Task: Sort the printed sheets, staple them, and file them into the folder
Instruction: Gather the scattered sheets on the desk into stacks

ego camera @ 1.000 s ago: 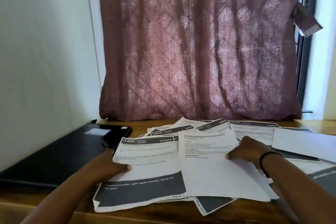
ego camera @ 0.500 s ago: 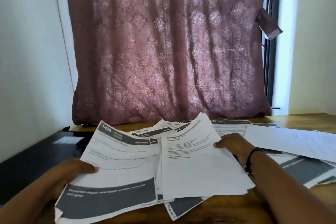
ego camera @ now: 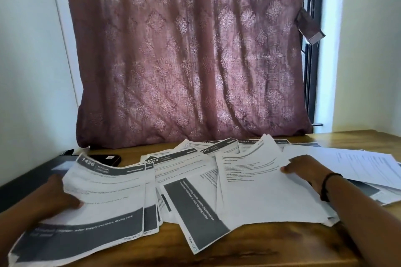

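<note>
From the head view, printed sheets [ego camera: 191,180] lie fanned across the wooden table [ego camera: 260,253], overlapping one another in front of a mauve curtain [ego camera: 186,54]. The left hand [ego camera: 58,195] grips the left edge of a sheet marked 1426 [ego camera: 104,199], thumb on top and fingers hidden beneath; that sheet's far corner lifts off the pile over a black folder [ego camera: 32,171] lying at the left. The right hand [ego camera: 308,173], a black band on its wrist, pinches the right edge of a mostly white sheet [ego camera: 260,191], thumb over the paper, other fingers curled under. Between the two held sheets a page with a dark block [ego camera: 195,206] lies slanted toward the near edge. More sheets spread to the right beyond the right hand.
</note>
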{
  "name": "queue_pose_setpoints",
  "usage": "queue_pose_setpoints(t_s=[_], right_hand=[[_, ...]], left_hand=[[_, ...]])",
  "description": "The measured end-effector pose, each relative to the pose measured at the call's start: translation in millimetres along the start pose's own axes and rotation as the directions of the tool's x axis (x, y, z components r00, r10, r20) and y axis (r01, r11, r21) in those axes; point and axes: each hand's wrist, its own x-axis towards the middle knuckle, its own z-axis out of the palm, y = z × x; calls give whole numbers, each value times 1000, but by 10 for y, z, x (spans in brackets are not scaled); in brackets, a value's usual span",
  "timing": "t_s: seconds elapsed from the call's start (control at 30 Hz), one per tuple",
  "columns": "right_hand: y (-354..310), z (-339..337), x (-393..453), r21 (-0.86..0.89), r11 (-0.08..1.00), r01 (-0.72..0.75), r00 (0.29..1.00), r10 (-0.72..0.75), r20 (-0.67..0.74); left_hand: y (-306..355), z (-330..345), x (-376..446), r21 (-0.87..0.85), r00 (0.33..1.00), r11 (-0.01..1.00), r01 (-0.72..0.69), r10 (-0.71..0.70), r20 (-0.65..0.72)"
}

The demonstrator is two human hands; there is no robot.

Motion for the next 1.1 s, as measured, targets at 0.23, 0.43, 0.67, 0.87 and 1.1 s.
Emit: queue_pose_setpoints(t_s=[0.23, 0.43, 0.67, 0.87, 1.1], right_hand=[[-145, 132, -184, 226, 972, 66, 996, -77, 40], [-75, 144, -358, 473, 881, -8, 989, -63, 135], [187, -193, -246, 156, 981, 118, 993, -115, -29], [542, -481, -99, -712, 695, 102, 966, -239, -95], [593, -533, 63, -828, 539, 155, 970, -244, 23]], left_hand=[[1627, 144, -930, 12, 954, 954, -298, 298, -11], [2765, 765, -1134, -650, 870, 760, 23, 305, 388], [3202, 1364, -1148, -723, 763, 658, 208, 353, 541], [3149, 1630, -1169, -749, 776, 632, 199, 365, 514], [3215, 1585, -1272, -768, 803, 622, 153, 376, 464]])
